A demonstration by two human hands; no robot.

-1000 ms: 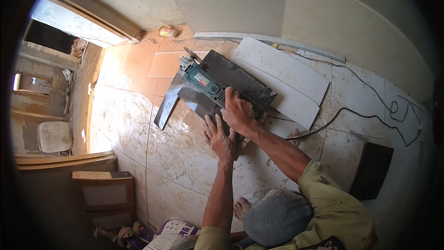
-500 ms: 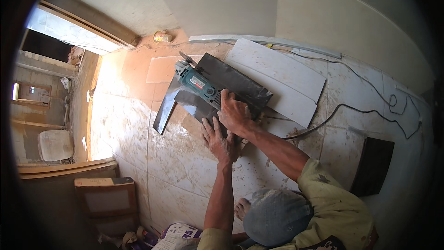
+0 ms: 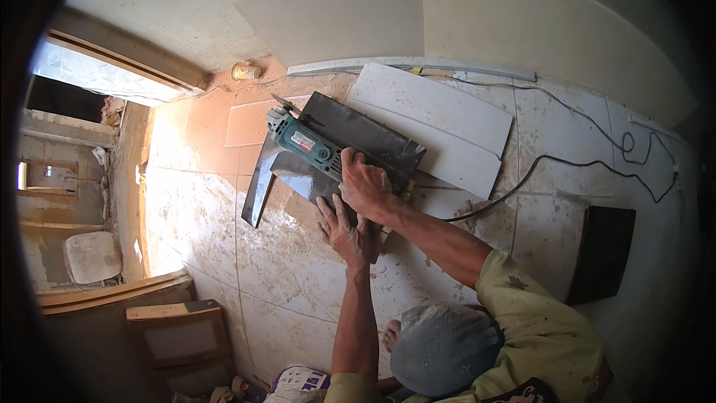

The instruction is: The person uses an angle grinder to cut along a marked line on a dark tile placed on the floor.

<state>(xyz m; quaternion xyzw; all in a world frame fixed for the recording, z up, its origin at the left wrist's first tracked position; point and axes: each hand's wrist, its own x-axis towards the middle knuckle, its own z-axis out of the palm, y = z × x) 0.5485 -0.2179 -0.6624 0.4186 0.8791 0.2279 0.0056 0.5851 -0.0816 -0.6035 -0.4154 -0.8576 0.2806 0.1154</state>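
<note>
A teal angle grinder (image 3: 304,142) lies across a glossy dark tile (image 3: 384,142) on the floor. My right hand (image 3: 365,185) is wrapped round the grinder's rear body. At the far left end of the tool, the grinder's disc (image 3: 286,104) stands on edge by the tile's upper-left side; whether it touches the tile is hard to tell. Fingers spread, my left hand (image 3: 345,235) rests at the near edge of the dark tile, just below the right hand. A narrow dark strip (image 3: 258,188) reaches out toward the lower left from under the grinder's head.
Large white tiles (image 3: 440,127) lie beyond the dark one. A black cord (image 3: 544,158) curves away to the right. Another dark slab (image 3: 603,254) is at the right. A small tub (image 3: 245,71) stands by the wall; cardboard boxes (image 3: 179,332) sit at lower left.
The whole view has shifted slightly, so the scene sits a little further left. Both hands and the grinder keep nearly the same place on the tile.
</note>
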